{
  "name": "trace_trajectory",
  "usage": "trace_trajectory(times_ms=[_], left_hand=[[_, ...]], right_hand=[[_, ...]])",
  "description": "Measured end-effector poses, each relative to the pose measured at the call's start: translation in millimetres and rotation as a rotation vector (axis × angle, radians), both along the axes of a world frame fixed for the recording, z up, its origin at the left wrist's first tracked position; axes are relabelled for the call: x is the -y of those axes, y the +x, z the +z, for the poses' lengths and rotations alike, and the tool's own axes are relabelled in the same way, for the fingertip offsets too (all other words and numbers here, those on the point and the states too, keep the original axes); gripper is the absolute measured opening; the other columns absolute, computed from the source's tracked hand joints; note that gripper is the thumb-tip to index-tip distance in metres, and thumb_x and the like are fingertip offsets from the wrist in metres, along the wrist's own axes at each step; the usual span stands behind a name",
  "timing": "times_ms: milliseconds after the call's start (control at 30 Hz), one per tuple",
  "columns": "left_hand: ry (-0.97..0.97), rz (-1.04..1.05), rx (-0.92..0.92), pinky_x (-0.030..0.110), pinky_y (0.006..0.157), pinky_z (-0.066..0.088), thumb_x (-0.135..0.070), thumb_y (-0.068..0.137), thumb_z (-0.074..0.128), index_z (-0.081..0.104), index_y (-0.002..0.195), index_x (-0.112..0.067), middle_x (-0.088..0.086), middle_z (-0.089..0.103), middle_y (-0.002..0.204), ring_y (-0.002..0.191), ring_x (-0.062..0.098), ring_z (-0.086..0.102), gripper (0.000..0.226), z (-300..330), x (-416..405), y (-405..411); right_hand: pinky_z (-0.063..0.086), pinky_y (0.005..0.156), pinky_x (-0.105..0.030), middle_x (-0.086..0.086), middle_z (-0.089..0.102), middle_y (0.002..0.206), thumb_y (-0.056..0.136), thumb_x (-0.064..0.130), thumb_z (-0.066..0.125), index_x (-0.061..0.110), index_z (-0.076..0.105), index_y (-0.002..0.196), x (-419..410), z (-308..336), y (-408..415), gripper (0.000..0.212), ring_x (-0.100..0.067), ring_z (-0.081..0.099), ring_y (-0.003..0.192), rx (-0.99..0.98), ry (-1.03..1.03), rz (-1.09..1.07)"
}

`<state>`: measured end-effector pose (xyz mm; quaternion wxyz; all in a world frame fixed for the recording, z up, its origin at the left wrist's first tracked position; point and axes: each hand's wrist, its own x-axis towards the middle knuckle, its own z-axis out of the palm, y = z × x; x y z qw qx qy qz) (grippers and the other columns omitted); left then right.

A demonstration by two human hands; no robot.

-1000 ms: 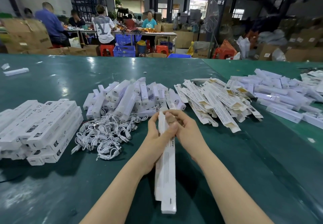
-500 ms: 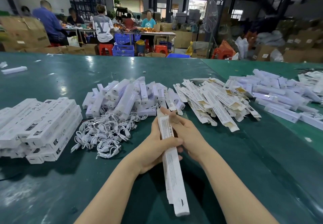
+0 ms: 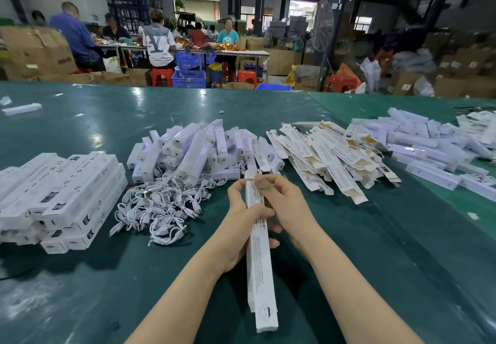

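A long, slim white cardboard box [image 3: 261, 263], square in section with fine grey print down its matte face, hangs slanted above the glossy green table [image 3: 80, 290], its far end raised between both hands. The left hand [image 3: 240, 217] curls round the box's upper part, thumb across the printed front. The right hand [image 3: 288, 204] pinches the brown-backed flap at the top end with bent fingertips. Just left lies a tangle of thin white cables [image 3: 161, 209]; beyond are smooth white plastic bars [image 3: 193, 150] and flat unfolded cartons [image 3: 330, 158]
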<state>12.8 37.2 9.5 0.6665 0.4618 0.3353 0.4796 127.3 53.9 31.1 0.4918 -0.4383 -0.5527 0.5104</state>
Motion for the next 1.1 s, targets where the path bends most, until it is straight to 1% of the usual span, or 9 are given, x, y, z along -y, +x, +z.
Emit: trace_trajectory(times_ms=[167, 267, 333, 433, 500, 667, 867, 1000, 1100], left_hand=[[-0.058, -0.025, 0.067, 0.026, 0.043, 0.045, -0.005, 0.069, 0.059, 0.042, 0.115, -0.036, 0.009, 0.061, 0.093, 0.059, 0.021, 0.061, 0.058, 1.0, 0.4, -0.9], [-0.086, -0.061, 0.121, 0.025, 0.041, 0.042, -0.003, 0.068, 0.058, 0.043, 0.115, -0.033, 0.010, 0.063, 0.092, 0.057, 0.022, 0.058, 0.057, 2.4, 0.4, -2.4], [-0.103, -0.084, 0.151, 0.024, 0.039, 0.041, -0.001, 0.068, 0.057, 0.042, 0.114, -0.034, 0.008, 0.066, 0.084, 0.054, 0.022, 0.055, 0.058, 2.8, 0.6, -1.8], [-0.131, -0.088, 0.163, 0.023, 0.037, 0.040, 0.005, 0.074, 0.054, 0.040, 0.118, -0.033, 0.006, 0.068, 0.076, 0.052, 0.021, 0.053, 0.060, 2.3, 0.6, -2.2], [-0.143, -0.083, 0.158, 0.022, 0.037, 0.039, 0.010, 0.080, 0.049, 0.040, 0.120, -0.032, 0.011, 0.064, 0.084, 0.051, 0.021, 0.052, 0.059, 2.4, 0.5, -3.3], [-0.145, -0.071, 0.034, 0.024, 0.038, 0.041, 0.003, 0.068, 0.056, 0.036, 0.124, -0.038, 0.013, 0.055, 0.089, 0.051, 0.019, 0.052, 0.072, 5.8, 2.5, -1.5], [-0.137, -0.024, 0.048, 0.023, 0.037, 0.041, 0.012, 0.086, 0.044, 0.038, 0.122, -0.038, 0.000, 0.070, 0.068, 0.051, 0.018, 0.052, 0.061, 2.4, -1.2, -4.9], [-0.128, -0.021, 0.028, 0.023, 0.038, 0.041, 0.011, 0.087, 0.044, 0.038, 0.121, -0.039, -0.002, 0.070, 0.068, 0.051, 0.017, 0.052, 0.061, 2.1, -0.8, -5.8], [-0.153, 0.027, 0.023, 0.024, 0.038, 0.042, 0.008, 0.087, 0.050, 0.039, 0.119, -0.039, 0.002, 0.066, 0.067, 0.050, 0.017, 0.052, 0.058, 2.2, -1.1, -5.9]], right_hand=[[0.041, 0.040, -0.021, 0.008, 0.068, 0.067, 0.097, 0.033, 0.056, 0.033, 0.069, 0.074, -3.3, 1.9, 1.9, 0.026, -0.007, 0.058, 0.052, -0.038, -0.083, -0.025], [0.045, 0.047, -0.018, 0.008, 0.069, 0.067, 0.093, 0.027, 0.063, 0.030, 0.063, 0.095, -5.9, 3.7, 3.4, 0.003, -0.003, 0.058, 0.050, -0.104, -0.082, -0.085], [0.044, 0.047, -0.018, 0.005, 0.066, 0.064, 0.094, 0.023, 0.061, 0.024, 0.063, 0.107, -6.6, 5.1, 3.9, 0.013, -0.004, 0.054, 0.046, -0.156, -0.122, -0.074], [0.044, 0.044, -0.018, -0.001, 0.066, 0.069, 0.096, 0.018, 0.057, 0.014, 0.072, 0.097, -7.5, 5.6, 4.2, 0.016, -0.005, 0.053, 0.046, -0.194, -0.191, -0.035], [0.046, 0.047, -0.020, 0.001, 0.066, 0.067, 0.095, 0.020, 0.057, 0.014, 0.072, 0.096, -7.4, 5.8, 4.7, 0.017, -0.006, 0.055, 0.048, -0.206, -0.217, 0.007], [0.046, 0.046, -0.023, 0.002, 0.065, 0.062, 0.092, 0.012, 0.052, 0.016, 0.073, 0.092, -7.6, 7.1, 9.0, 0.022, -0.011, 0.057, 0.050, -0.240, -0.319, 0.025], [0.047, 0.051, -0.017, 0.010, 0.068, 0.066, 0.097, 0.017, 0.051, 0.028, 0.076, 0.083, -4.6, 5.4, 1.2, 0.031, -0.003, 0.059, 0.055, 0.024, -0.088, -0.004], [0.048, 0.053, -0.016, 0.011, 0.071, 0.073, 0.098, 0.015, 0.049, 0.032, 0.077, 0.080, -4.5, 4.5, 2.2, 0.038, -0.003, 0.061, 0.058, 0.018, -0.063, 0.008], [0.049, 0.060, -0.017, 0.014, 0.070, 0.074, 0.098, 0.023, 0.053, 0.041, 0.076, 0.085, -4.1, 0.5, 1.0, 0.032, -0.001, 0.060, 0.063, 0.084, -0.004, 0.063]])
